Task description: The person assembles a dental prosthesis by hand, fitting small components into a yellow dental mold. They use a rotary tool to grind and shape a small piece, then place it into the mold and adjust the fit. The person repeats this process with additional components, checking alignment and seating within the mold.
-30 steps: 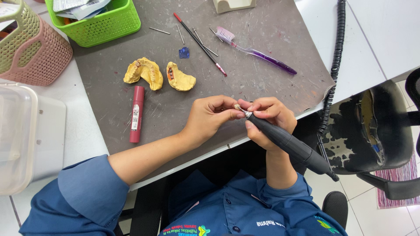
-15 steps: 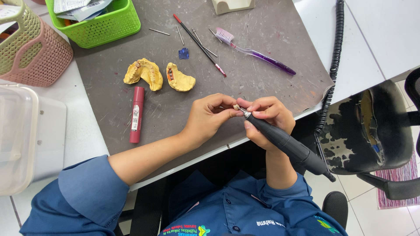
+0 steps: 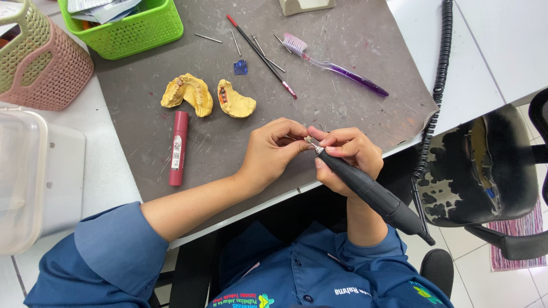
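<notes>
Black rotary handpiece (image 3: pixel 368 191) sits at the near edge of the worktop (image 3: pixel 354 51), held in the right hand (image 3: pixel 345 157), fingers clamped round its front end like a pen. Metal nose points up-left; body runs down-right over the lap, ending in a cable stub. Left hand (image 3: pixel 271 151) is pinched shut at the handpiece tip, fingertips meeting the right hand's. Whatever it grips there is too small to make out. Both hands are together, touching, over the grey mat (image 3: pixel 342 108).

Around it:
- Two yellow plaster dental casts (image 3: pixel 188 94), arch-shaped, matte, chalky, side by side just above-left of the hands. The right one shows a small dark-red patch.
- Red cylindrical tube (image 3: pixel 178 148) lying flat, left of the left forearm, near the casts.
- Small blue scrap (image 3: pixel 240 67) above the casts.
- Thin black rod with red ends (image 3: pixel 261 56), diagonal, crossing a few loose metal pins.
- Purple translucent toothbrush (image 3: pixel 337 65), pale bristles, upper right of the mat.
- Green perforated plastic basket (image 3: pixel 137 28) with papers in it, top left; pink perforated basket (image 3: pixel 48 74) beside it, off the mat.
- Clear plastic box (image 3: pixel 20 177) at the far left edge.
- Black coiled cord (image 3: pixel 436 91) runs down the right side of the worktop.
- Black chair with a worn, flaking seat (image 3: pixel 474 165) off to the right.

Mat surface is scuffed and dusty. Nothing lies between the hands and the casts. Sleeves are blue, cuffs rolled back.
</notes>
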The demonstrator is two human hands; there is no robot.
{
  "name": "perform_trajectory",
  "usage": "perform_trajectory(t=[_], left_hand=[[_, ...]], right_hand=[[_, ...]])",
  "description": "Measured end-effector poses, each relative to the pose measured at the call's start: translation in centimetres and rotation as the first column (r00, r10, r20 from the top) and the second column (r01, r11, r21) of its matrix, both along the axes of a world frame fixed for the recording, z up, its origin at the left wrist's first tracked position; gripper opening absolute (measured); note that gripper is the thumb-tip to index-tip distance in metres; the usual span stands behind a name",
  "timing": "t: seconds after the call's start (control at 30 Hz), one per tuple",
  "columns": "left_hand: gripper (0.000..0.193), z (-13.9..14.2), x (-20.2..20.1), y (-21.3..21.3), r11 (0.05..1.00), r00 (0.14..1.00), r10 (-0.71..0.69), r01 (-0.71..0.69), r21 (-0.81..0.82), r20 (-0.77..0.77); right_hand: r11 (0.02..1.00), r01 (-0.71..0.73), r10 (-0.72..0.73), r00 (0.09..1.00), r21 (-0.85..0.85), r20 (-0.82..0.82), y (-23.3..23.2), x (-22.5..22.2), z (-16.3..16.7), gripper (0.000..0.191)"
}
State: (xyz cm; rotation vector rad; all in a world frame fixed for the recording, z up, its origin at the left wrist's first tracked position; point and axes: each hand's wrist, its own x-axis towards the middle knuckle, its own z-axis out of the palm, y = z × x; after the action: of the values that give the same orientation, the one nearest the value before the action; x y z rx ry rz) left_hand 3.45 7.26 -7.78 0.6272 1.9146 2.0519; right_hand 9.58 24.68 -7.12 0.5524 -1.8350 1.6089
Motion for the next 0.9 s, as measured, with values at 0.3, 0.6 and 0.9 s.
perform_trajectory(t=[0.3,0.6,0.9], left_hand=[[0.011,0.3,0.1,0.1,0.999,1.0,0.018,-0.019,-0.031,-0.021],[0.011,0.6,0.0,0.1,0.997,0.997,0.044,-0.048,-0.064,-0.065],[0.014,1.0,0.3,0.1,0.996,0.998,0.03,-0.034,-0.086,-0.054]], right_hand=[[1.0,0.0,0.0,1.0,-0.001,0.003,-0.1,-0.1,0.1,0.023],[1.0,0.002,-0.002,1.0,0.009,0.011,0.1,-0.1,-0.3,0.023],[0.992,-0.051,0.055,0.998,-0.116,0.037,0.3,0.0,-1.1,0.021]])
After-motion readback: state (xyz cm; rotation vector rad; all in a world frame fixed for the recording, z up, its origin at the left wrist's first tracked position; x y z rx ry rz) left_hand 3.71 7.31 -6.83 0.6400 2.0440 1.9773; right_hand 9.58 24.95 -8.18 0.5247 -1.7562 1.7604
